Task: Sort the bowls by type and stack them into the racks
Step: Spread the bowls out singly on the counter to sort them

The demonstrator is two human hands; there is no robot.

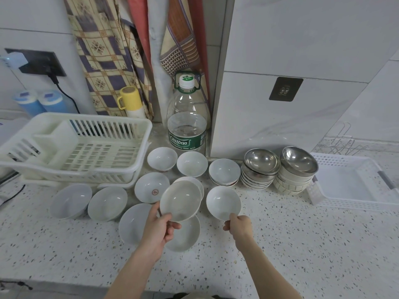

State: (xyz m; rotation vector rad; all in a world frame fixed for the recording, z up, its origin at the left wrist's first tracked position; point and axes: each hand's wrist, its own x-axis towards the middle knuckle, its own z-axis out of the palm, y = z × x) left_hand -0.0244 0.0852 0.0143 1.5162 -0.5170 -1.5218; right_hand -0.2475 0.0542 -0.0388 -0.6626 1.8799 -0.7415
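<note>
The white rack (75, 145) sits at the counter's (302, 244) back-left, loose white bowls (71, 200) spread before it. The left hand (158, 230) pinches the rim of a lifted bowl (180, 200), up and left of which the rack lies (that hand is the nearer). The right hand (238, 225) grips a smaller bowl's (223, 202) near rim. Steel-topped stacks (260, 167) stand farther right, beside a tray (349, 182) at the right edge.
</note>
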